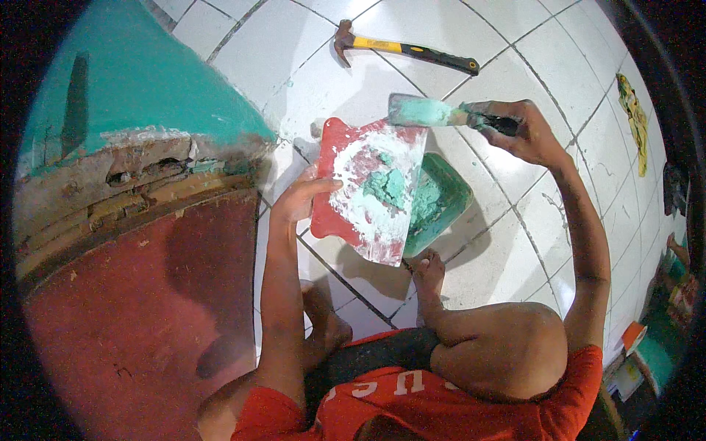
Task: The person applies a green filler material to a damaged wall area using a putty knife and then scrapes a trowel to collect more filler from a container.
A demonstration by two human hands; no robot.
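Observation:
My left hand [300,197] grips the left edge of a red plastic putty spreader [325,217], its thumb lying on top. White smears cover much of the spreader, and a lump of pale green putty [390,187] sits in the middle. In my right hand [528,136] is a putty knife [419,111] by its dark handle. Green putty coats the knife's blade, which is over the spreader's upper right corner; whether they touch I cannot tell. Partly behind the spreader, a green tub [460,189] holds more green putty.
A claw hammer [408,49] lies on the white tiled floor [507,250] at the far side. To the left, a green wall [154,73] has a broken, patched edge above a red surface [140,309]. A yellow cloth [632,121] lies at the right. My bare feet are near the tub.

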